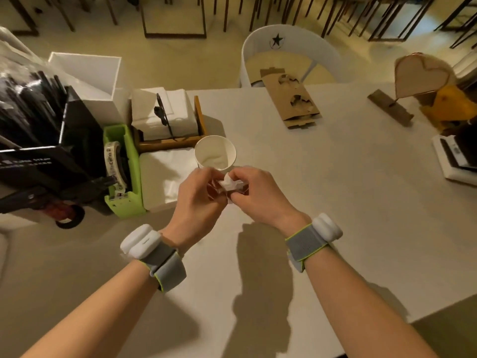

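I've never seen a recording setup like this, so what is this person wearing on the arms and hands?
There are no sleeves, and the left hand and right hand wear no gloves. The left wrist band and right wrist band are grey stretch fabric edged in lime green, each bearing a rounded white pod.

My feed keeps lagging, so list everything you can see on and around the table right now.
small white packet: one, white, between both hands
paper cup: one, white, upright just beyond the hands
napkin stack: one, white, in a wooden holder left of the cup
tape dispenser: one, green, left of the hands
straw box: one, black, far left
cardboard carrier: one, brown, flat at the table's far edge
chair: one, white with a black star, behind the table
table: one, white, beneath the hands
wrist bands: two, grey, one on each wrist
left hand: pinches the packet
right hand: pinches the packet
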A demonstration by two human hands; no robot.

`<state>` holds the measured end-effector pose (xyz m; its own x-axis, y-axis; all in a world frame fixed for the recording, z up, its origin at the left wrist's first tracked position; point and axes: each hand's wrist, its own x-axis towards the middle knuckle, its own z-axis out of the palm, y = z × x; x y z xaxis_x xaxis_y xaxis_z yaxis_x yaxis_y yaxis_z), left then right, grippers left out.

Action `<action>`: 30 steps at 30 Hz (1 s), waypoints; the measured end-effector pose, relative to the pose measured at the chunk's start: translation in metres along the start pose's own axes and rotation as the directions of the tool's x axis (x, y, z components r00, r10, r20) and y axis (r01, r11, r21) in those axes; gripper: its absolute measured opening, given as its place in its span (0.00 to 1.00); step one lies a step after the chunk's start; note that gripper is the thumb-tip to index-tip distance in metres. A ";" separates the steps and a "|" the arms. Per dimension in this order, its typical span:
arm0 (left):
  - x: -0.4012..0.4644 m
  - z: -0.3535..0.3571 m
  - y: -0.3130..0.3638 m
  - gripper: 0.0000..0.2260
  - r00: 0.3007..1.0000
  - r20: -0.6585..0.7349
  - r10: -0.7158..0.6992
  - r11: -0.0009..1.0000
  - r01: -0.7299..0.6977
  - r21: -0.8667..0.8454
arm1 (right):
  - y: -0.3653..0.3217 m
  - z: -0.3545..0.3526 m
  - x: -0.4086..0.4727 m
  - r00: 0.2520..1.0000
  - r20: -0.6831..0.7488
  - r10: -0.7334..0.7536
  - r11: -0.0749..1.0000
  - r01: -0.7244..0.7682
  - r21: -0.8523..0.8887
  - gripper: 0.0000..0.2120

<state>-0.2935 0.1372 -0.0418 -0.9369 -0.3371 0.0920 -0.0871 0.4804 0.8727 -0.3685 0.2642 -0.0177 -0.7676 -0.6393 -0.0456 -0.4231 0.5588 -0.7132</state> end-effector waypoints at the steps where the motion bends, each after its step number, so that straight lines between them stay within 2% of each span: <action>1: 0.009 -0.009 0.005 0.12 1.000 -0.009 0.015 1.000 -0.015 0.005 | -0.007 -0.004 0.009 1.000 -0.018 -0.022 1.000 0.022 0.001 0.07; 6: 0.054 -0.029 0.012 0.14 0.996 -0.066 0.065 0.997 -0.062 0.036 | -0.016 -0.004 0.050 0.983 -0.165 -0.082 0.994 0.094 0.064 0.10; 9: 0.069 -0.032 0.003 0.18 0.998 -0.032 0.053 0.998 -0.052 0.042 | -0.003 0.009 0.071 0.978 -0.202 -0.052 0.998 0.047 -0.031 0.10; 12: 0.068 -0.030 -0.009 0.18 0.993 0.053 0.102 0.976 -0.110 0.189 | 0.010 0.019 0.078 0.982 -0.186 -0.039 0.991 0.014 -0.132 0.10; 14: 0.065 -0.028 -0.017 0.16 0.986 0.095 0.138 0.933 -0.161 0.322 | 0.015 0.022 0.080 0.982 -0.165 -0.092 0.971 0.051 -0.233 0.09; 17: 0.062 -0.021 -0.024 0.13 0.976 0.087 0.201 0.854 -0.218 0.473 | 0.020 0.025 0.079 0.976 -0.141 -0.167 0.920 0.103 -0.377 0.11; 20: 0.062 -0.018 -0.025 0.12 0.973 0.068 0.221 0.769 -0.217 0.602 | 0.019 0.025 0.075 0.975 -0.155 -0.158 0.920 0.089 -0.380 0.14; 26: 0.062 -0.024 -0.025 0.15 0.976 0.106 0.191 0.689 -0.211 0.693 | 0.016 0.017 0.068 0.992 -0.005 -0.123 0.892 0.108 -0.440 0.23; 30: 0.059 -0.027 -0.011 0.24 0.977 0.140 0.161 0.698 -0.213 0.684 | 0.009 0.008 0.061 0.993 -0.046 -0.108 0.920 0.082 -0.382 0.29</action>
<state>-0.3388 0.0903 -0.0336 -0.9769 -0.1384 0.1628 -0.0926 0.9608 0.2612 -0.4156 0.2263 -0.0327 -0.7386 -0.6711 0.0637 -0.6368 0.6635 -0.3927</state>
